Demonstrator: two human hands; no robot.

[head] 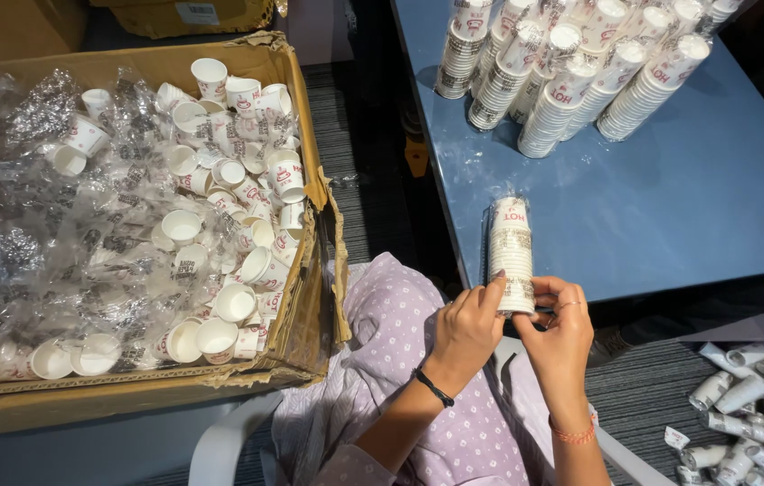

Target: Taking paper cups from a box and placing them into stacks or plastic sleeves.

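Note:
A plastic-wrapped stack of white paper cups (511, 247) lies on the near edge of the blue table (688, 198). My left hand (467, 328) pinches the near end of that stack with fingers and thumb. My right hand (562, 333) grips the same end from the right side. Both wrists wear thin bands and rest over my lap in lilac patterned cloth (400, 360).
A large torn cardboard box (301, 324) on my left holds many loose paper cups (220, 207) and crumpled clear plastic (31, 225). Several wrapped cup stacks (571, 67) lie at the far side of the table. More cups (751, 414) lie on the floor, lower right.

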